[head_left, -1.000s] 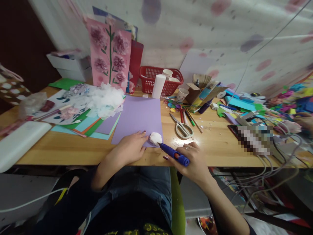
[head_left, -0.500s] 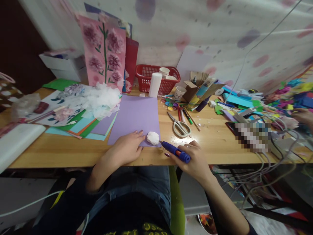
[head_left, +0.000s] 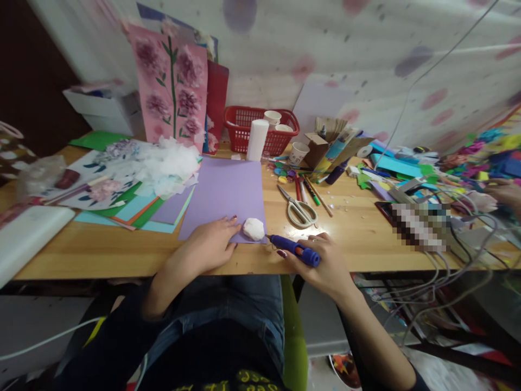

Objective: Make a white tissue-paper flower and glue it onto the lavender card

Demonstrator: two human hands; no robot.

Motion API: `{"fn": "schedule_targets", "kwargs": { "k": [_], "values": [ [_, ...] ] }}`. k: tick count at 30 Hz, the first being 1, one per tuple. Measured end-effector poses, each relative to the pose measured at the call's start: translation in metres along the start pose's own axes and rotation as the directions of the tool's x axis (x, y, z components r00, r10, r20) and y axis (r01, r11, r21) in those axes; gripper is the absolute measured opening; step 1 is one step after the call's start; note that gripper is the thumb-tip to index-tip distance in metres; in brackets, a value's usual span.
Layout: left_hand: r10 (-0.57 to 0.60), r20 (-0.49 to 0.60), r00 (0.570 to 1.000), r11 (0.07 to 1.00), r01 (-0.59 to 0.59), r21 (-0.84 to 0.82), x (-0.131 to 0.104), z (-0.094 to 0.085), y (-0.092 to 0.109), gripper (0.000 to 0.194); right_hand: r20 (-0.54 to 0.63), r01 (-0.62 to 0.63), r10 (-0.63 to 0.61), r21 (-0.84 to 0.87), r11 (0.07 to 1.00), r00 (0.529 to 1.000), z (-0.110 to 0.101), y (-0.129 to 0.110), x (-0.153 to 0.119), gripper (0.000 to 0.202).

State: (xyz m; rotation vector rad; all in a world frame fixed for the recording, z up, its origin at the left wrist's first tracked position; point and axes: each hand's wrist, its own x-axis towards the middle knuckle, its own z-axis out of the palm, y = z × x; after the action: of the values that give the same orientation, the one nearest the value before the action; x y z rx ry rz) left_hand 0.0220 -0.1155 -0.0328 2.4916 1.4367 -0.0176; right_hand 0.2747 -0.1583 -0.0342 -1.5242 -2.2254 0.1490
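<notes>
A purple sheet point(head_left: 230, 190) lies flat on the wooden table point(head_left: 345, 247). On its lower right corner sits a round, white, crumpled piece point(head_left: 254, 229). My left hand point(head_left: 214, 241) rests palm down over the sheet's lower edge, fingers stretched out, fingertips just left of the white piece. My right hand point(head_left: 321, 263) grips a blue pen-like tool point(head_left: 291, 248) with an orange part inside. The tool points left, its thin tip close to the white piece's right side; whether they touch is too small to tell.
Scissors point(head_left: 300, 210), pens point(head_left: 312, 193) and a paper cup point(head_left: 298, 153) lie beyond my right hand. A red basket point(head_left: 240, 136) stands at the back. White tissue point(head_left: 163, 163) and coloured papers are left; cables point(head_left: 480, 239) and another person's hand point(head_left: 504, 191) are right.
The blue tool and my right hand have shifted very slightly right. My left hand keeps its place beside the white piece. The whole view has moved a little.
</notes>
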Motion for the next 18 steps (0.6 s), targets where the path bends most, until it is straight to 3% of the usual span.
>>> {"fn": "schedule_targets", "kwargs": {
  "k": [6,18],
  "values": [
    [0.002,-0.017,1.000,1.000,-0.002,0.016,0.0010,0.0023,-0.0022,0.053,-0.029,-0.039,0.040,0.034,0.999,0.999,-0.0020,-0.0032,0.0012,0.046],
    [0.007,-0.044,0.999,1.000,-0.008,-0.028,0.0011,0.0055,-0.0086,0.053,0.035,-0.072,0.069,0.108,0.992,0.997,-0.0042,-0.0072,0.0048,0.046]
  ]
}}
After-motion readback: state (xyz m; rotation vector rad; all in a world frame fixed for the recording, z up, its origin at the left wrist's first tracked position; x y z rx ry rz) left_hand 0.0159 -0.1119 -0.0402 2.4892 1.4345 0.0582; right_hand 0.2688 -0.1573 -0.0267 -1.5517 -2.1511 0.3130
